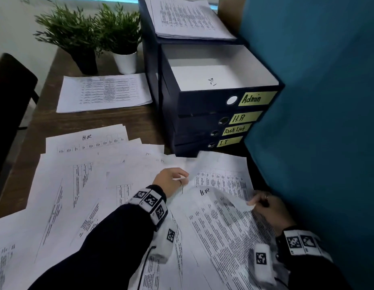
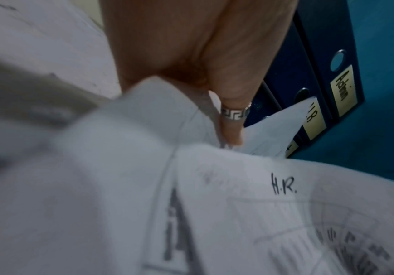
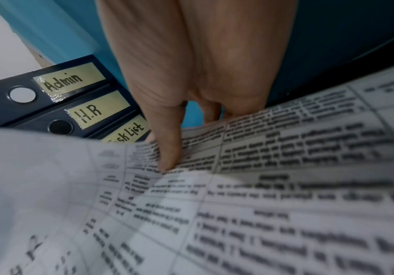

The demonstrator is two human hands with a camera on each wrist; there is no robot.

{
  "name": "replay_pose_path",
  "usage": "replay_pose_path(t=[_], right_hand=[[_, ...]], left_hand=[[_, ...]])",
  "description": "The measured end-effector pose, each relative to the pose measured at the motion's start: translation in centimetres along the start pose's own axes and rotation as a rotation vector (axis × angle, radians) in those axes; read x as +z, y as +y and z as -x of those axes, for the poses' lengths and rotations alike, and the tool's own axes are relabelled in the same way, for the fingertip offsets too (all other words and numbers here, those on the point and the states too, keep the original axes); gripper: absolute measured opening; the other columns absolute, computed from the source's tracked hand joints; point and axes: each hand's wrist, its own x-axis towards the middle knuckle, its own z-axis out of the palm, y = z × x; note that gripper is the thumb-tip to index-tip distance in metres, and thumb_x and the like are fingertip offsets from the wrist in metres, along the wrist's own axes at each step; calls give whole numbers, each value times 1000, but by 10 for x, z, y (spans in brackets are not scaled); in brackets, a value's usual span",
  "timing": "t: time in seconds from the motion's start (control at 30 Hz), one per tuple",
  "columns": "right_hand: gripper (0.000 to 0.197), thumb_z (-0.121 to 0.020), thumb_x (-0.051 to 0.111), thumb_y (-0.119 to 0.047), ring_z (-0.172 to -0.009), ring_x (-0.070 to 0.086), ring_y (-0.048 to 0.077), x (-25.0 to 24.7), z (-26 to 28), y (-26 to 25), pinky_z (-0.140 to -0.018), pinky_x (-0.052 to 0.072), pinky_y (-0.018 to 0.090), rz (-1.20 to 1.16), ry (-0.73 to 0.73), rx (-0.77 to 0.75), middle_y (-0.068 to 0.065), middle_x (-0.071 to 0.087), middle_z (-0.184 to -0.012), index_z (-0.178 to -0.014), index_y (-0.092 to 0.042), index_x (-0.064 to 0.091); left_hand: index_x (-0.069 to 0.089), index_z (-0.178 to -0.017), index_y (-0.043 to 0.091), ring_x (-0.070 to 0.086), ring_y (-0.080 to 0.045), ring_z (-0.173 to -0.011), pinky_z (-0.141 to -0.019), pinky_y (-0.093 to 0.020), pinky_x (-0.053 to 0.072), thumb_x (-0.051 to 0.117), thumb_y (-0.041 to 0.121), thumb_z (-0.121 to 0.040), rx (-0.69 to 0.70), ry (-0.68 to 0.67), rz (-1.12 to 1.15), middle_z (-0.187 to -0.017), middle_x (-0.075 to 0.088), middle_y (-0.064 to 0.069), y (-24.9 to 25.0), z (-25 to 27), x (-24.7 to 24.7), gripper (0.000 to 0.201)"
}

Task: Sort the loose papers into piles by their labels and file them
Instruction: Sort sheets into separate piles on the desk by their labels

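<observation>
Loose printed papers (image 1: 81,185) lie spread over the wooden desk (image 1: 93,120). A sheet marked "H.R" (image 1: 215,208) is lifted and curved between my hands. My left hand (image 1: 183,178) pinches its upper left edge; the ringed finger (image 2: 232,130) presses into the paper beside the "H.R." mark (image 2: 283,184). My right hand (image 1: 254,203) pinches the sheet's right edge, thumb (image 3: 167,158) on the printed side. Behind stands a stack of dark file boxes labelled Admin (image 1: 257,98), H.R (image 1: 244,117), Task List and IT. The Admin box (image 1: 213,70) is open at the top.
A teal partition (image 1: 318,101) rises close on the right. Two potted plants (image 1: 102,36) stand at the back, with a paper pile (image 1: 104,93) in front of them. More sheets (image 1: 188,17) rest on top of the box stack. A dark chair (image 1: 10,91) stands at the left.
</observation>
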Motion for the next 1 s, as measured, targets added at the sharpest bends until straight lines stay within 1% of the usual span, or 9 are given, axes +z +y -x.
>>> replay_pose_path(t=[0.1,0.27,0.47,0.53,0.63,0.73,0.8,0.87,1.0], right_hand=[[27,-80,57,12,-109,46,13,6,-4,-7,-81,37,17,21,48,-34,2,51,-115,-63,-9,60],[24,-79,66,3,-82,55,20,13,-9,-15,-57,44,14,-92,85,-29,3,61,-78,-65,-13,54],[59,-73,65,16,-82,62,14,2,-6,-14,-71,47,29,-319,78,-42,4,66,-88,-113,-22,44],[43,-74,65,13,-85,63,21,-3,-3,-11,-73,48,30,-270,22,-61,3,69,-86,-105,-15,53],[27,-75,67,9,-77,64,18,-15,1,-7,-67,50,25,-252,-78,-106,-9,70,-65,-70,-18,66],[21,-62,78,-41,-76,66,6,-28,0,0,-68,51,16,-391,-351,-72,-10,70,-76,-57,-23,70],[35,-44,81,-56,-76,66,3,-33,-10,8,-69,52,15,-406,-433,22,-13,70,-78,-53,-23,71],[40,-35,86,-53,-74,67,5,-37,-14,14,-69,53,17,-373,-460,48,-12,70,-75,-49,-19,70],[10,-63,78,-27,-86,66,6,-29,3,3,-75,53,19,-297,-397,-136,-10,70,-87,-70,-25,72]], left_hand=[[67,-75,25,54,-11,-97,-81,-12,35,69,14,-83,104,31,57,-94,61,7,-3,4,-2,13],[69,-76,27,49,-6,-103,-92,-18,31,71,17,-80,172,138,105,-108,55,9,-12,11,-6,10],[70,-60,22,66,-6,-88,-86,-18,49,72,-2,-73,107,-166,372,-83,71,12,-18,22,-17,28],[67,-74,19,65,-7,-83,-84,-23,49,70,-4,-75,72,-138,400,-77,70,12,-23,24,-21,23],[59,-99,27,58,-17,-103,-93,-31,48,72,-5,-74,37,-227,208,-99,64,3,-29,23,-29,42],[64,-93,23,58,-27,-106,-85,-24,46,68,-12,-73,68,-163,62,-93,63,-13,-32,22,-32,41],[64,-81,23,61,-24,-91,-77,-21,46,64,-17,-74,78,-42,98,-82,64,-4,-30,23,-31,41],[65,-75,24,60,-21,-85,-78,-27,47,62,-19,-73,77,48,147,-80,64,0,-29,22,-31,43],[70,-67,25,62,-31,-91,-89,-42,48,64,-18,-69,58,76,223,-84,68,-6,-35,21,-33,44]])
